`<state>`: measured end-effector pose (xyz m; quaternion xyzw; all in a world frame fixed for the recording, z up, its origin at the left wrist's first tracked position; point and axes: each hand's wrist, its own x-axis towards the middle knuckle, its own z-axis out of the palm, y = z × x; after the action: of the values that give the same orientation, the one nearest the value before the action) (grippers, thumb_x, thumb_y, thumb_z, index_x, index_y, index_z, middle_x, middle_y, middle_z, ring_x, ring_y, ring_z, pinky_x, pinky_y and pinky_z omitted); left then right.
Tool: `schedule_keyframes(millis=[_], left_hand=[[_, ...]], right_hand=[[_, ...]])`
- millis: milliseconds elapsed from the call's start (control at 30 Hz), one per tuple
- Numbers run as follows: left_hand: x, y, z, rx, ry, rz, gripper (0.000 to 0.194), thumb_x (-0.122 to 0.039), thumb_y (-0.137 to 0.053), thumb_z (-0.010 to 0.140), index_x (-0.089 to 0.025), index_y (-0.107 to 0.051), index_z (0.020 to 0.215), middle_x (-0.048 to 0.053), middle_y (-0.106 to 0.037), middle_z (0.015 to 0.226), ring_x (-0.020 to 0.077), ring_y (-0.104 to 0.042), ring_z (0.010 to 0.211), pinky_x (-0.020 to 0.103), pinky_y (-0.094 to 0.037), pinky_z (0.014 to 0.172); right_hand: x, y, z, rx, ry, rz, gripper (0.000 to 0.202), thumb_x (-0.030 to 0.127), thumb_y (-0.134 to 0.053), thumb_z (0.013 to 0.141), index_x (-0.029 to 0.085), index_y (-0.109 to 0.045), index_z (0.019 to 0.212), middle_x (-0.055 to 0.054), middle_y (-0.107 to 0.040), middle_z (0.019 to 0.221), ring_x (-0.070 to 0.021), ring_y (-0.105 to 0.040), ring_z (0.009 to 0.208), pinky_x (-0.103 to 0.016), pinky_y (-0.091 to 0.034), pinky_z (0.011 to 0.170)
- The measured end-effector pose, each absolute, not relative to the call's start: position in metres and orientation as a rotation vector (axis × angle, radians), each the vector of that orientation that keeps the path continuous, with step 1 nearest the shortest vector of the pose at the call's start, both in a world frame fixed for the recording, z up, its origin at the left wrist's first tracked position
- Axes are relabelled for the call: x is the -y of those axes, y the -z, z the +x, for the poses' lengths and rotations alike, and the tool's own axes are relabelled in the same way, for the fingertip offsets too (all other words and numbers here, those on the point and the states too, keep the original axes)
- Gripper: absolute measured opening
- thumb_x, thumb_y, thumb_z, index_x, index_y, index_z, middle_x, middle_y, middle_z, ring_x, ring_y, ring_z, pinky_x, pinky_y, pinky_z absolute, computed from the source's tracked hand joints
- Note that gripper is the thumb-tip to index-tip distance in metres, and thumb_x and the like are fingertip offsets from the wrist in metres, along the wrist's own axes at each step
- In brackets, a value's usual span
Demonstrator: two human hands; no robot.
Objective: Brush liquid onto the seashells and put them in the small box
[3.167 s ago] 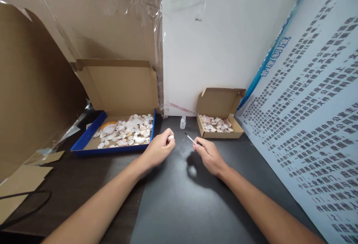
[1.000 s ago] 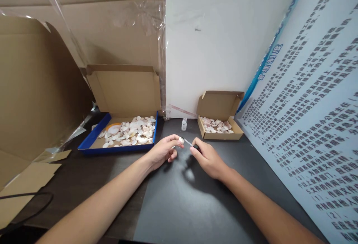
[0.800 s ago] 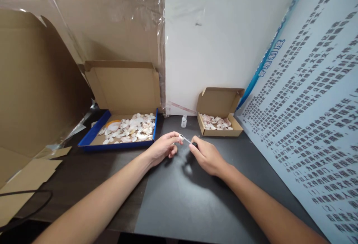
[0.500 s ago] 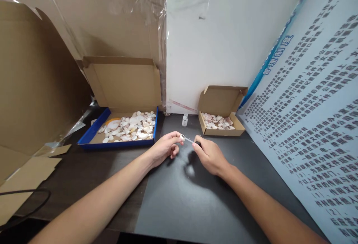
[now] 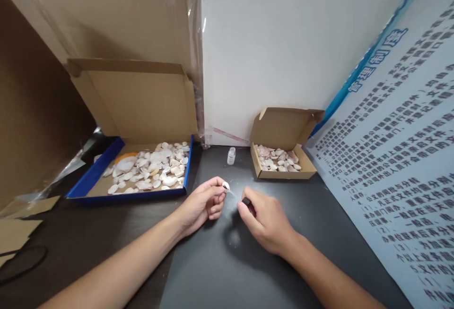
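Observation:
Between thumb and fingertips, my left hand [image 5: 208,200] pinches a small white shell [image 5: 225,185] with a dark mark on it. My right hand [image 5: 264,217] is closed around a small black-ended tool [image 5: 246,201]; a thin, pale, blurred part seems to reach from it toward the shell. Whether it touches the shell is unclear. Both hands are above the dark grey mat [image 5: 198,271]. Beyond them a small clear bottle [image 5: 231,156] with a white label stands upright on the mat.
On the left, a blue-edged box [image 5: 130,200] with raised lid holds many shells. A smaller cardboard box [image 5: 283,175] with shells is at the back right. A printed board [image 5: 400,158] leans along the right side. A black cable [image 5: 26,278] lies at lower left.
The camera view has shifted, so boxes and bottle appear moved. My right hand has drawn slightly away from the shell and lower, and the tool's black end now shows.

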<state>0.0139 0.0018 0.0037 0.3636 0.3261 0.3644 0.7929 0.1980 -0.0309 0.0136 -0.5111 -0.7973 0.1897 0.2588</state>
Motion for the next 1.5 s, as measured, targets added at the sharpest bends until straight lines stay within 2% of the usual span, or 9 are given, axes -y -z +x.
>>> schedule_keyframes(millis=[200,467,767,1000,1300,1500], left_hand=[[-0.0028,-0.0004,0.0146,-0.676,-0.775,0.786,0.011,-0.022,-0.058,0.084,-0.017,-0.048,0.082,-0.006,-0.039,0.061,0.0030,-0.030,0.044,0.017,-0.023,0.043],[-0.0040,0.0016,0.0135,-0.664,-0.758,0.781,0.012,-0.023,-0.058,0.085,-0.017,-0.048,0.084,-0.006,-0.040,0.062,0.0034,-0.030,0.045,0.018,-0.025,0.043],[-0.0038,0.0006,0.0139,-0.681,-0.749,0.781,0.014,-0.024,-0.061,0.082,-0.017,-0.048,0.084,-0.006,-0.040,0.061,0.0032,-0.031,0.044,0.017,-0.026,0.043],[-0.0036,0.0014,0.0137,-0.673,-0.743,0.800,0.012,-0.023,-0.060,0.083,-0.017,-0.049,0.083,-0.007,-0.040,0.060,0.0029,-0.031,0.044,0.017,-0.027,0.043],[-0.0031,-0.0012,0.0141,-0.684,-0.742,0.795,0.015,-0.024,-0.062,0.081,-0.017,-0.048,0.083,-0.007,-0.040,0.060,0.0035,-0.032,0.044,0.017,-0.029,0.043],[-0.0025,-0.0012,0.0132,-0.676,-0.734,0.800,0.014,-0.023,-0.061,0.081,-0.018,-0.048,0.082,-0.007,-0.038,0.060,0.0039,-0.031,0.045,0.017,-0.029,0.043]], right_hand=[[0.0317,-0.0163,0.2008,2.146,-0.506,-1.361,0.027,0.037,-0.049,0.087,0.021,-0.034,0.071,0.004,-0.042,0.061,-0.0117,-0.039,0.053,-0.024,-0.025,0.054],[0.0302,-0.0124,0.2006,2.177,-0.497,-1.348,0.028,0.034,-0.044,0.089,0.021,-0.032,0.068,0.004,-0.041,0.059,-0.0116,-0.038,0.053,-0.025,-0.023,0.054],[0.0299,-0.0116,0.2010,2.159,-0.476,-1.333,0.033,0.035,-0.055,0.084,0.021,-0.030,0.067,0.006,-0.037,0.058,-0.0104,-0.034,0.052,-0.024,-0.024,0.053],[0.0282,-0.0109,0.1990,2.191,-0.503,-1.429,0.034,0.038,-0.040,0.093,0.020,-0.030,0.066,0.004,-0.042,0.058,-0.0117,-0.037,0.053,-0.025,-0.022,0.054],[0.0301,-0.0139,0.2014,2.180,-0.536,-1.423,0.034,0.039,-0.038,0.093,0.020,-0.031,0.065,0.004,-0.040,0.057,-0.0116,-0.037,0.053,-0.025,-0.021,0.054],[0.0314,-0.0159,0.2023,2.202,-0.600,-1.291,0.031,0.037,-0.034,0.095,0.020,-0.037,0.068,0.003,-0.044,0.059,-0.0123,-0.041,0.055,-0.025,-0.025,0.055]])
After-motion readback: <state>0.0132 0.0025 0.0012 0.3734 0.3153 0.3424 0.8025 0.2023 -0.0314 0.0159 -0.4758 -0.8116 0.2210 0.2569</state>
